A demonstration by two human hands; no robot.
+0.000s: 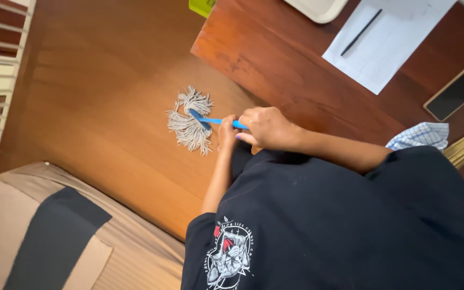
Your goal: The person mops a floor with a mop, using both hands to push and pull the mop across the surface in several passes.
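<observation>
Both hands close around the thin blue handle [222, 122] of a string mop: the fingers of the left hand [227, 132] curl about it nearer the mop end, and the right hand [267, 128] wraps it just behind, knuckles upward, so the two grips sit touching one another. Beyond the fingers the handle runs a short way down to a blue clamp, from which the mop head [190, 120] fans out in pale grey cotton strands flat against the wooden floor [98, 96]. By the look of it the mop will handle lightly: the handle appears stiff and smooth, perhaps a little slippery, and is the sensible place to hold, while the strands look soft and limp and would drag rather than push. Outward again, the forearms lead back to a black shirt [339, 225] with a printed emblem that fills the lower right. A dark reddish table [285, 59] stands beside the mop, bearing a sheet of paper [393, 43] with a pen [361, 32], a phone [456, 92] and a checked cloth [420, 135]. A beige cushion with a black panel [55, 236] lies at lower left. The upper length of the handle is hidden behind the hands and body, and the fingertips themselves are hard to make out.
</observation>
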